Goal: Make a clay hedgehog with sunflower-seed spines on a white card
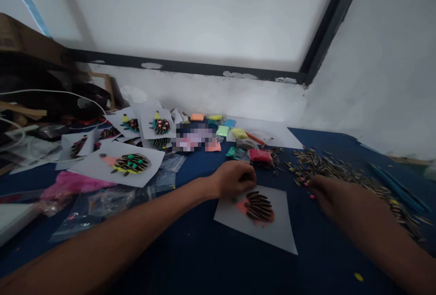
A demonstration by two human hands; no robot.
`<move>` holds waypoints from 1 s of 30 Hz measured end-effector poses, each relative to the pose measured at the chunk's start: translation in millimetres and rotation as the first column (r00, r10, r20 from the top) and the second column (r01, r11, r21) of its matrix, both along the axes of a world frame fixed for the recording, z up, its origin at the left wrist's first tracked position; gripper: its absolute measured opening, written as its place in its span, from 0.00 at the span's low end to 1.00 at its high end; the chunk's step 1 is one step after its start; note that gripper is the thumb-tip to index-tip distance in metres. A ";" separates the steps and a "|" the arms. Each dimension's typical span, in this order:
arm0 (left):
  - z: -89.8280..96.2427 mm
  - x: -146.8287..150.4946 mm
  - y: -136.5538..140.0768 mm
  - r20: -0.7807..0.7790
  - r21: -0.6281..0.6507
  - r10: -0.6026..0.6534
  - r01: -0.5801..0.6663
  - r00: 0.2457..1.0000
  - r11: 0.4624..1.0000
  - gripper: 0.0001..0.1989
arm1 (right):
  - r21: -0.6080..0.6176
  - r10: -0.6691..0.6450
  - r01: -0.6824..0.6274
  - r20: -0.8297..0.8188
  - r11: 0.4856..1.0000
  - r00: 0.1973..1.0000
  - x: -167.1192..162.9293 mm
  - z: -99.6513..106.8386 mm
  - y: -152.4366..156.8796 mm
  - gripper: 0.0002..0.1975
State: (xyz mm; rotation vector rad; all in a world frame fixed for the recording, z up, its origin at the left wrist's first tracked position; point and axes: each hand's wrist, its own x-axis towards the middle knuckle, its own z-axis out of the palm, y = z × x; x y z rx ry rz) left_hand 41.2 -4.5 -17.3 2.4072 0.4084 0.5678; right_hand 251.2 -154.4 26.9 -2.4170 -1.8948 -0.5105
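Observation:
My left hand (235, 180) rests with curled fingers at the top edge of a white paper sheet (281, 231); whether anything is inside the curl is hidden. On that sheet is a hedgehog figure (259, 206) with a salmon-pink clay face and striped sunflower seeds as spines. To the right, my right hand (329, 195) reaches down to the table, its fingertips beside small pink clay balls (312, 197). Those fingers are blurred and partly hidden, so their grip is unclear. A pile of sunflower seeds (327, 165) spreads just behind this hand.
Finished hedgehog pictures (132, 164) overlap at the left, near clear plastic bags (102, 202) and a pink bag (73, 185). Colored clay packets, including a red one (259, 156), lie at the back middle. A teal tool-like object (398, 188) lies among seeds at right.

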 end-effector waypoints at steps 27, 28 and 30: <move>3.8 0.2 -2.2 -0.029 -0.010 -0.002 0.002 1.000 1.000 0.03 | 0.042 0.293 -0.290 -0.171 0.956 0.941 8.5 -18.1 11.1 0.15; 4.0 0.3 -2.6 -0.031 -0.012 -0.002 0.002 1.000 1.000 0.02 | 0.026 0.291 -0.291 -0.170 0.956 0.941 9.0 -17.7 11.1 0.14; 3.9 0.5 -2.9 -0.030 -0.014 -0.003 0.002 1.000 1.000 0.02 | -0.001 0.285 -0.290 -0.164 0.957 0.944 10.5 -17.9 11.2 0.12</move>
